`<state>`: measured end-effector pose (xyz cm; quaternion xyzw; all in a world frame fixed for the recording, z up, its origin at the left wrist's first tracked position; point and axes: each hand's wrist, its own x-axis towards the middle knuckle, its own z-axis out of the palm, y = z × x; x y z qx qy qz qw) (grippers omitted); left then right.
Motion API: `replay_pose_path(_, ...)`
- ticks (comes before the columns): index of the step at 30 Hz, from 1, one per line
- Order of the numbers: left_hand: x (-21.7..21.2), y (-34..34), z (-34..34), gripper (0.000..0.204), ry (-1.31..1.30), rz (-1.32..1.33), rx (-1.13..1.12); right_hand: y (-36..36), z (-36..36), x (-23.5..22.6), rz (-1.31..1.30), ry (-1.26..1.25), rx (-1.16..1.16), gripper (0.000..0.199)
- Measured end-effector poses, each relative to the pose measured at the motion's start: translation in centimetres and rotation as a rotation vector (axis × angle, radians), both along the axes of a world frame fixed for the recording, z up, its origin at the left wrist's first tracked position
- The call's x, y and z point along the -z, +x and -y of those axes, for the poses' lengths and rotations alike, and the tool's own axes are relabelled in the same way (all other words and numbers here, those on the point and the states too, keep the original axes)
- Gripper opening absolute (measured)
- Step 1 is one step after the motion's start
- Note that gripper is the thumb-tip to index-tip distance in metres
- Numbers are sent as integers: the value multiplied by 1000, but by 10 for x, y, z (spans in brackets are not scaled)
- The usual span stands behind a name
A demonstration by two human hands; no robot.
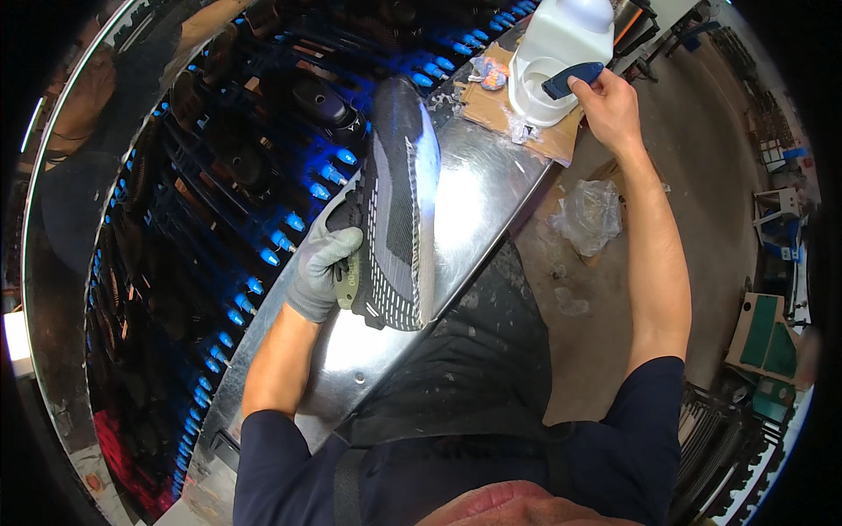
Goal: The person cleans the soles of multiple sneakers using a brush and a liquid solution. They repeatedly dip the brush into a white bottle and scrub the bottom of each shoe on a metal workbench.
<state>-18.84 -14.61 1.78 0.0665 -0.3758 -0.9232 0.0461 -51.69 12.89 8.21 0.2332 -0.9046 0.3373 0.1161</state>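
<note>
A black and grey knit shoe [399, 210] is near the middle of the view, its narrower end toward 12 o'clock and its broader end toward 6. Taking it as the clock's centre, the gloved left hand [317, 267] sits at 8 o'clock, fingers closed on the shoe, the thumb lying over its edge beside an olive-green part; the other fingers are mostly hidden. Behind it lies the shiny metal bench [478, 180]; whether the shoe touches it I cannot tell.

At 2 o'clock the bare right hand [608, 105] pinches a dark blue tool [579, 77] in its fingers, the tool's end over the round cup of a white dispenser [531, 66]. Contact inside the cup cannot be made out. The dispenser stands on cardboard [484, 107], beside a small colourful bundle [488, 74] at 1 o'clock.

From 7 round to 12 o'clock runs a dark rack with blue-lit fittings [269, 256] and dark shoes [320, 98]. A clear plastic bag [589, 215] lies at 3 o'clock.
</note>
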Motion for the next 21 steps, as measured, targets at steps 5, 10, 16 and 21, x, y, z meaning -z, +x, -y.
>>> replay_pose_path(5,18,-6,12,67,-92,10,77,-5,16,5,-15,167,-52,30)
replay_pose_path(10,27,-10,24,91,-72,86,155,-20,4,14,200,-35,-12,28)
replay_pose_path(16,23,-13,18,81,-159,141,59,-36,-23,30,564,-581,81,30)
replay_pose_path(21,21,-11,17,66,-91,136,58,-29,-23,55,809,-859,-33,21)
